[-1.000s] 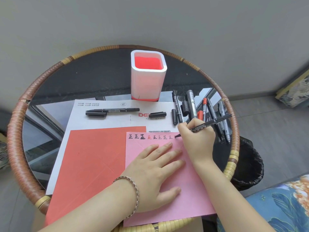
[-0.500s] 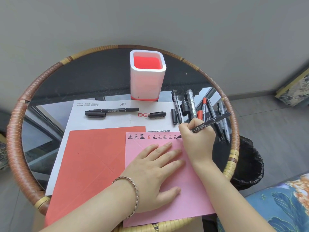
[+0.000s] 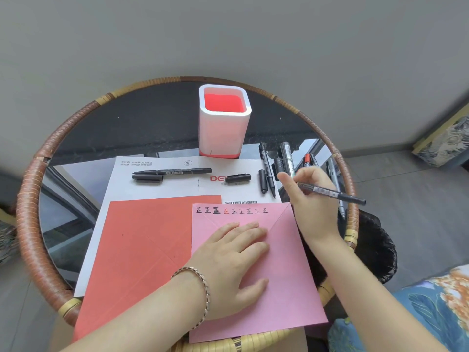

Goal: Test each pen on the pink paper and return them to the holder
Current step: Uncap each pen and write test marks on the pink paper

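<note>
Held pen: I can't see its tip; the right hand covers that end behind the fingers.
Loose pens: past those fingers, the hand hides their lower lengths, so I can't count them.
Pink paper: my left hand covers its middle.
Printed sheet: lettering too small to read.
Table: near rim cut by the bottom edge.

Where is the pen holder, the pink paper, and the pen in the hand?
pen holder (image 3: 223, 138), head view, on its white front wall.
pink paper (image 3: 286, 275), head view, on its bare right part.
pen in the right hand (image 3: 337, 194), head view, on its black barrel.
</note>
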`<state>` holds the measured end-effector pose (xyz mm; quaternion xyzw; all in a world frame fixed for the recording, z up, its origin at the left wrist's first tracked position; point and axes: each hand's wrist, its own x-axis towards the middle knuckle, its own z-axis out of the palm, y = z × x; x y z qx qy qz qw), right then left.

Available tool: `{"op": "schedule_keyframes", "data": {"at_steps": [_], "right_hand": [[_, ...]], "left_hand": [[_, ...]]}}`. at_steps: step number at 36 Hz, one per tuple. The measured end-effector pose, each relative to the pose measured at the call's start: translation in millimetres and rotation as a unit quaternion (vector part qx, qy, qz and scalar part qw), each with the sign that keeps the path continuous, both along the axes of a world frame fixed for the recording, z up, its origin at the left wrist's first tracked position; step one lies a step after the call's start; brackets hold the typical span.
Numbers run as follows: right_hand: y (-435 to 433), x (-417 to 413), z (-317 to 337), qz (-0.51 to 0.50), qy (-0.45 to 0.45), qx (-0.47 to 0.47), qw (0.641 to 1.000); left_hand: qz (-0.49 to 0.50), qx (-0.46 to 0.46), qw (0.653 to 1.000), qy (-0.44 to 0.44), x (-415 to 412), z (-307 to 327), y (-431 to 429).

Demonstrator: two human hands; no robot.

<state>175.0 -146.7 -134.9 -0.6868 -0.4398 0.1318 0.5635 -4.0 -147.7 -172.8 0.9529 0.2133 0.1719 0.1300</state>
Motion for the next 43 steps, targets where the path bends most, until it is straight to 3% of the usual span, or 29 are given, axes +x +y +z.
{"op": "schedule_keyframes", "data": {"at_steps": [4, 7, 12, 21, 26, 30, 33, 38, 43], "right_hand": [[9, 14, 26, 0.064, -0.129, -0.069, 0.987], [21, 13, 39, 0.084, -0.251, -0.134, 0.955], [49, -11, 40, 0.086, -0.349, -0.245, 0.900], [79, -45, 27, 0.117, -0.309, -0.331, 0.884], [71, -29, 28, 0.119, -0.211, -0.269, 0.932], [66, 6, 39, 0.055, -0.187, -0.272, 0.942], [67, 25, 44, 0.039, -0.206, -0.320, 0.924], [80, 21, 44, 0.020, -0.302, -0.422, 0.855], [89, 9, 36, 0.020, -0.334, -0.451, 0.827]], "left_hand": [[0.002, -0.002, 1.000, -0.015, 0, -1, 1], [-0.001, -0.009, 0.999, -0.035, 0, -2, 1], [-0.004, -0.013, 0.999, -0.051, 0, -5, 3], [-0.007, -0.001, 0.997, -0.082, -1, -8, 3], [-0.010, -0.008, 0.997, -0.078, 0, -8, 3], [-0.004, -0.008, 0.998, -0.063, -1, -7, 3], [-0.004, -0.009, 0.998, -0.061, -1, -7, 3], [-0.003, -0.012, 0.998, -0.064, -1, -7, 3], [-0.002, -0.010, 0.998, -0.063, -1, -8, 2]]}}
